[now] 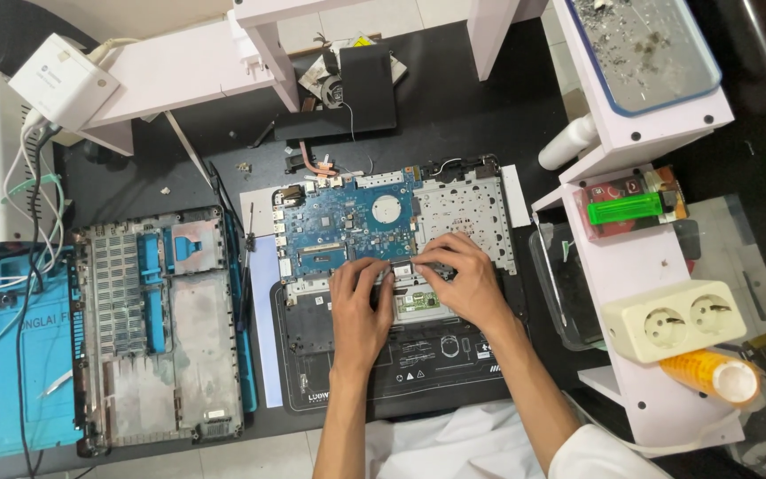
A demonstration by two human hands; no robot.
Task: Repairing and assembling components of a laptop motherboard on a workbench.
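Your left hand and right hand meet over 1 opened laptop chassis, near desk's front edge. Fingertips of both press on small part at lower edge of 1 blue motherboard; whether clamped, cannot tell. 1 removed bottom cover lies toward left edge. 1 double socket and 1 green lighter sit on white rack at right edge.
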